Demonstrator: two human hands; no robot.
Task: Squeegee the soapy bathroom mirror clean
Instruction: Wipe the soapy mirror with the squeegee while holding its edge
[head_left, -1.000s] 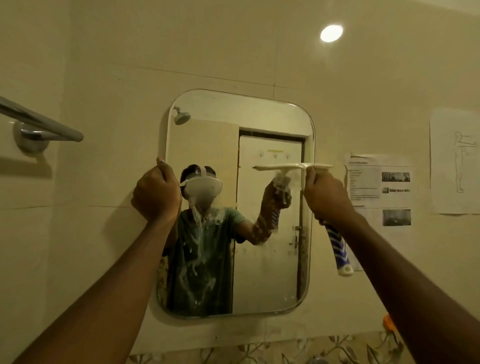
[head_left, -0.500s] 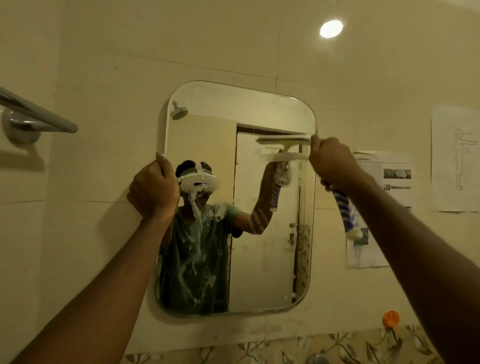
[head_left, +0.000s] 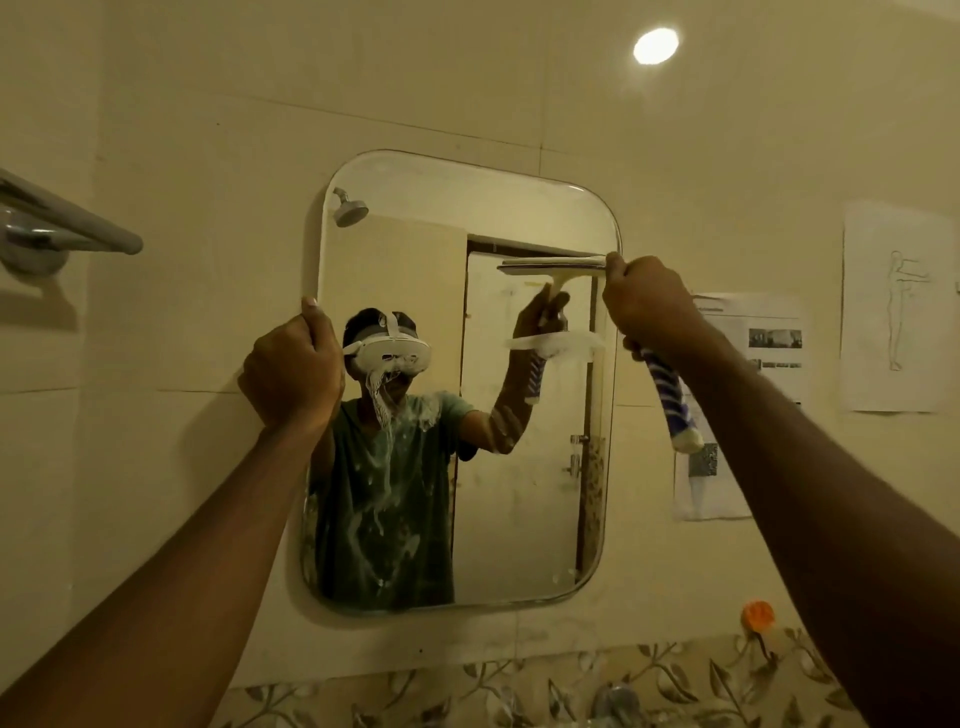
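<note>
Our right hand (head_left: 647, 304) has a closed grip on the squeegee (head_left: 670, 395), its blade flat against the upper right of the mirror (head_left: 467, 208). Our left hand (head_left: 293, 364) grips the mirror's left edge. Soap (head_left: 384, 493) streaks the glass lower left.

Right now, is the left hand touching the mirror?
Touching. The head view shows the left hand closed on the left edge of the mirror, with its thumb lying along the rim.

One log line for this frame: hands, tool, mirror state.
left hand: grips mirror left edge | right hand: holds squeegee, blade upper right on glass | soap: streaks lower left
</note>
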